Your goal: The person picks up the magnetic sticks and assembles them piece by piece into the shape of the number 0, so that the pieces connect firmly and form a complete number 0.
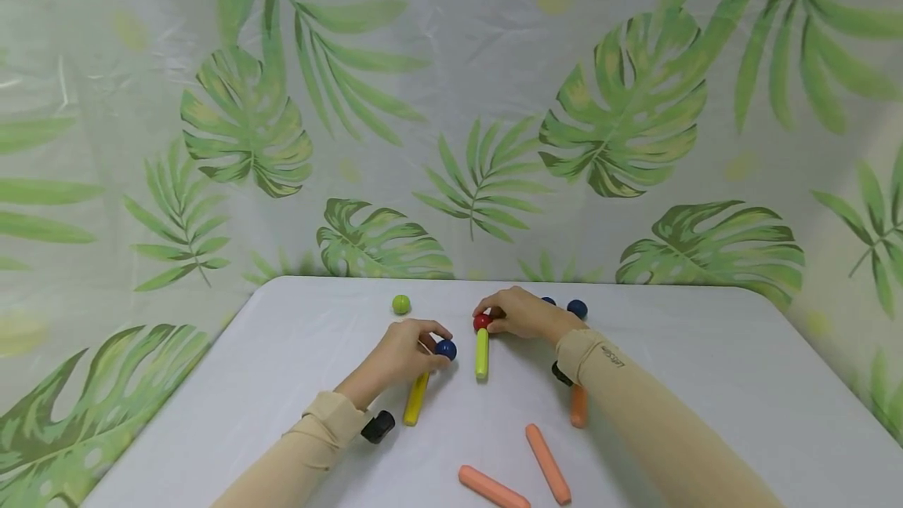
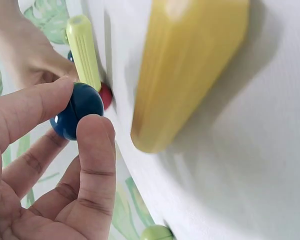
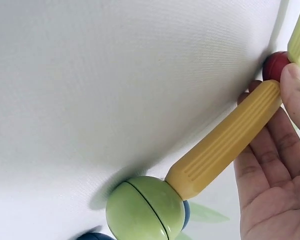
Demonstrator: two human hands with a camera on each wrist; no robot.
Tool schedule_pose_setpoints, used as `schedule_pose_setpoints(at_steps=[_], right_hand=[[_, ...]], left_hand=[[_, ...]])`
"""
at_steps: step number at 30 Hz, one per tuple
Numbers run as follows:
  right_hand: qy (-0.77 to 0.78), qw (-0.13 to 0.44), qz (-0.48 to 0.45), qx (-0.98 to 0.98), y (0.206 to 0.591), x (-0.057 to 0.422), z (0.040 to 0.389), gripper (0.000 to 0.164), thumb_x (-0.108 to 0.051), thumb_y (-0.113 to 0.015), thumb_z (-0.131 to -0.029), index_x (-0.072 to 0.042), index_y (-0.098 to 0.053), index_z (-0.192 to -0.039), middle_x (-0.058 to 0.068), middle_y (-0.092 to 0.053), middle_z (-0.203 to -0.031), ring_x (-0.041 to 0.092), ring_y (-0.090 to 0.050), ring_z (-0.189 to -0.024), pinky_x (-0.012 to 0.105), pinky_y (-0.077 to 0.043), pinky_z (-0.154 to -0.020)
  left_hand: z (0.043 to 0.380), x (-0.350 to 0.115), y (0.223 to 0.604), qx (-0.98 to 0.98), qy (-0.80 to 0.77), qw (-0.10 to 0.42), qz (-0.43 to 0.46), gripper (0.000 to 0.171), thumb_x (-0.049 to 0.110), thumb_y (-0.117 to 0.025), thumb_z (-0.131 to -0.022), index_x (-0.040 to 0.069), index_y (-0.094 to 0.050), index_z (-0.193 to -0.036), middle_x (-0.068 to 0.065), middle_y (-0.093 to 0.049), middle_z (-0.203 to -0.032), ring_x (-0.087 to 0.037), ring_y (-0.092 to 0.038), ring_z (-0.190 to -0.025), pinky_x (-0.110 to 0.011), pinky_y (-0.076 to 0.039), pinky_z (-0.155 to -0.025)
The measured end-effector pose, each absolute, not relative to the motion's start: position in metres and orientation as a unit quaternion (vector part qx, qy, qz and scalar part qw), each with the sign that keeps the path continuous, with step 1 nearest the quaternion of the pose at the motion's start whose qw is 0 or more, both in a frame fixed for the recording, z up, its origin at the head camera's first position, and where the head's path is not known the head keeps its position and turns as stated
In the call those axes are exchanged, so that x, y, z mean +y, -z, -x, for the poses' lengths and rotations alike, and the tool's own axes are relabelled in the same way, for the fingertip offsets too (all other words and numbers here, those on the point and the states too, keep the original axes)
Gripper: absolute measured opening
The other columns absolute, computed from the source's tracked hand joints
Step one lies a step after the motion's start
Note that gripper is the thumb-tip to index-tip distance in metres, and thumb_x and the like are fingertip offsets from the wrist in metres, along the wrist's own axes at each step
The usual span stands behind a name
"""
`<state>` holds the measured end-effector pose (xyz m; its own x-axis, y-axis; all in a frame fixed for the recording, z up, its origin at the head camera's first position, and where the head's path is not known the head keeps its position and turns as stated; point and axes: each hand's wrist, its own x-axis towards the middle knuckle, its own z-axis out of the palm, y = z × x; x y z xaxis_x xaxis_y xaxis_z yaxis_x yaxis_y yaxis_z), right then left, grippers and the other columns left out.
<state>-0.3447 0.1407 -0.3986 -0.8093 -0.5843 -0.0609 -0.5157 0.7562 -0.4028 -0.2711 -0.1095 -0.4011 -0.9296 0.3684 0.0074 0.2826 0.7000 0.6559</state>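
My left hand (image 1: 405, 355) pinches a dark blue ball (image 2: 80, 111) between thumb and finger. Beside that hand lies a yellow stick (image 1: 416, 398), large and apart from the ball in the left wrist view. To the right, my right hand (image 1: 520, 312) holds a red ball (image 1: 482, 322), its thumb on the near side. A yellow-green stick (image 1: 482, 355) meets the red ball end to end and points toward me. In the right wrist view, an orange-yellow stick (image 3: 225, 140) touches a green ball (image 3: 145, 209); my right hand and arm hide that pair in the head view.
A light green ball (image 1: 400, 304) sits at the back left of the white table (image 1: 705, 382). Two dark blue balls (image 1: 577, 309) stand behind my right wrist. Salmon-orange sticks (image 1: 547, 463) lie in front, one partly under my right forearm.
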Motion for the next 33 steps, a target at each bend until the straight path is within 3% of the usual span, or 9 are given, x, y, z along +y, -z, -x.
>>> schedule_pose_setpoints(at_steps=[9,22,33], right_hand=[[0.193,0.082,0.29,0.934,0.401,0.14,0.35,0.031,-0.013,-0.074,-0.102,-0.013,-0.075,-0.133,0.008,-0.077,-0.117,0.017,-0.067,-0.102,0.039,-0.058,-0.1],[0.187,0.064,0.309,0.93,0.402,0.141,0.35,0.029,-0.012,-0.075,-0.101,-0.012,-0.076,-0.131,0.009,-0.077,-0.115,0.018,-0.068,-0.102,0.038,-0.058,-0.097],[0.185,0.067,0.303,0.933,0.402,0.141,0.35,0.03,-0.013,-0.075,-0.102,-0.012,-0.075,-0.132,0.01,-0.077,-0.115,0.018,-0.068,-0.1,0.039,-0.058,-0.097]], left_hand=[[0.258,-0.101,0.403,0.913,-0.348,0.065,-0.202,0.033,0.016,-0.087,-0.091,0.011,-0.077,-0.121,-0.005,-0.074,-0.099,-0.013,-0.067,-0.083,-0.026,-0.056,-0.066],[0.242,-0.09,0.403,0.9,-0.365,0.09,-0.22,0.029,0.014,-0.088,-0.09,0.011,-0.076,-0.115,-0.001,-0.072,-0.09,-0.013,-0.064,-0.072,-0.025,-0.052,-0.062],[0.241,-0.085,0.409,0.902,-0.362,0.104,-0.211,0.027,0.016,-0.089,-0.088,0.013,-0.07,-0.108,0.0,-0.07,-0.088,-0.012,-0.064,-0.073,-0.024,-0.053,-0.064]])
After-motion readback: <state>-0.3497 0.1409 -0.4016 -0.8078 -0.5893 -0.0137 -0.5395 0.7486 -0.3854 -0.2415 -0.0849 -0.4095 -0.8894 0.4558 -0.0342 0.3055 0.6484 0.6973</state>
